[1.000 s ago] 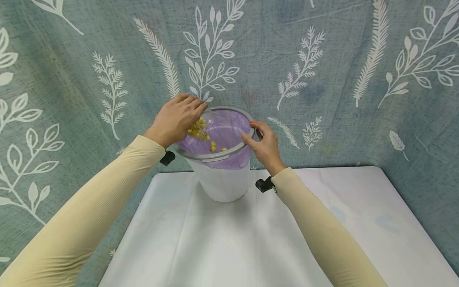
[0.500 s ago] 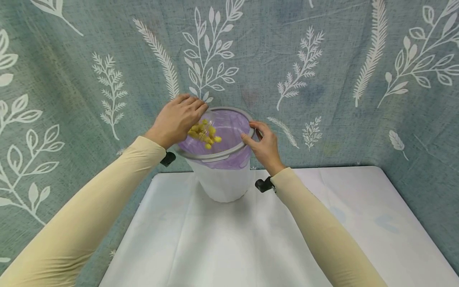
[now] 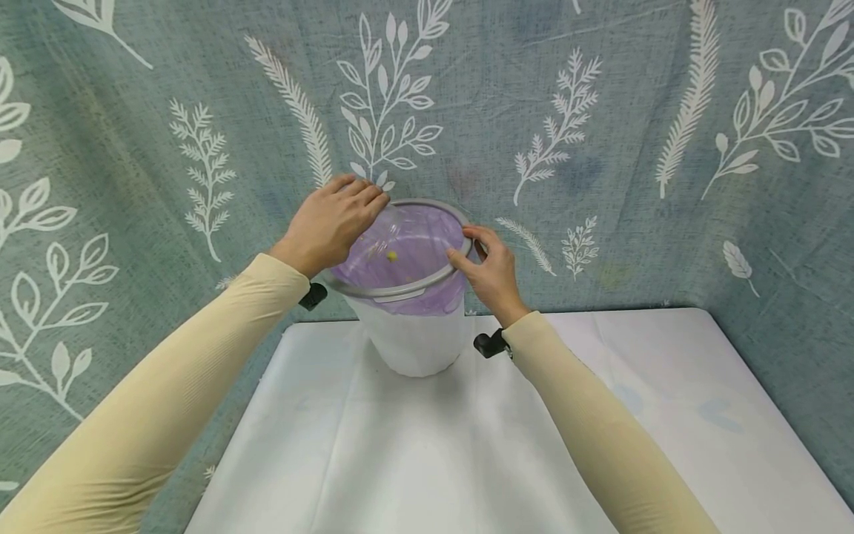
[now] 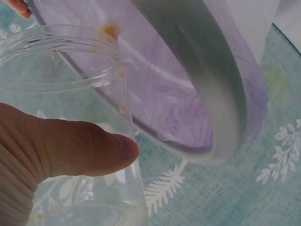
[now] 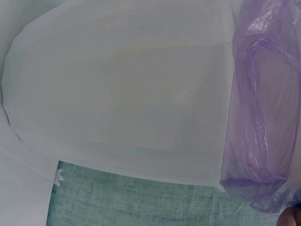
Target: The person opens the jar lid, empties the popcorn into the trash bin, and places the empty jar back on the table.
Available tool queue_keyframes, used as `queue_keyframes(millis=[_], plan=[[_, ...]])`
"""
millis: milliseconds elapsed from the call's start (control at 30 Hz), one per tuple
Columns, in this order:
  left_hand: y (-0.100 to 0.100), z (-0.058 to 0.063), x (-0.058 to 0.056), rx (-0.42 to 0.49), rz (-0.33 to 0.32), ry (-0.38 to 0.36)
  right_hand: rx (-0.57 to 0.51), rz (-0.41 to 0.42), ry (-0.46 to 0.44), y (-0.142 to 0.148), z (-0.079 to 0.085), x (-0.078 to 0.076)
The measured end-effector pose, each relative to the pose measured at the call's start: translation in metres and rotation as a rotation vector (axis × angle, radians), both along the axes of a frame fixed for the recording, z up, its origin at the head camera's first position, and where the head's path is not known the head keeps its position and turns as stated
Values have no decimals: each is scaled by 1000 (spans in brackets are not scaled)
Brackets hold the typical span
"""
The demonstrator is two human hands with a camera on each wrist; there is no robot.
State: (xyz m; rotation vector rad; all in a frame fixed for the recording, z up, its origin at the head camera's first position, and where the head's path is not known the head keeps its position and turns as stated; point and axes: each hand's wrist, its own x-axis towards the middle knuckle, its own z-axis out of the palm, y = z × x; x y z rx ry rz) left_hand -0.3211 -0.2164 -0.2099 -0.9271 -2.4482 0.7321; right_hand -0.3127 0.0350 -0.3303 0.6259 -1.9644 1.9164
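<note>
My left hand grips a clear jar, which is tipped with its open mouth over a white trash bin. In the left wrist view my thumb lies across the jar's side, and small yellow specks cling inside its neck. A purple bag lines the bin and folds out over its grey rim. One small yellow piece shows against the liner, blurred in the left wrist view. My right hand pinches the rim on the right, thumb inside and fingers outside. The bin's bottom inside is hidden.
The bin stands near the back edge of a table with a white cover. Close behind hangs a blue-green cloth with white leaf prints, which also covers both sides. A dark wrist camera sits below my right hand.
The cluster of yellow pieces has tumbled out of the jar into the bin, and only one piece still shows in the head view. Both hands have stayed in nearly the same place.
</note>
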Motion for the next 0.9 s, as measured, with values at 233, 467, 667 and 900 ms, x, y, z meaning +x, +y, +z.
queue_keyframes(millis=[233, 467, 667, 900], plan=[[1, -2, -1, 4, -2, 7, 9, -6, 0, -1, -1, 0], [1, -3, -1, 6, -2, 9, 1, -2, 15, 0, -1, -1], [-1, -1, 0, 64, 14, -37, 16, -6, 7, 0, 0, 0], [-4, -1, 1, 224, 76, -128, 1, 4, 13, -1, -10, -11]])
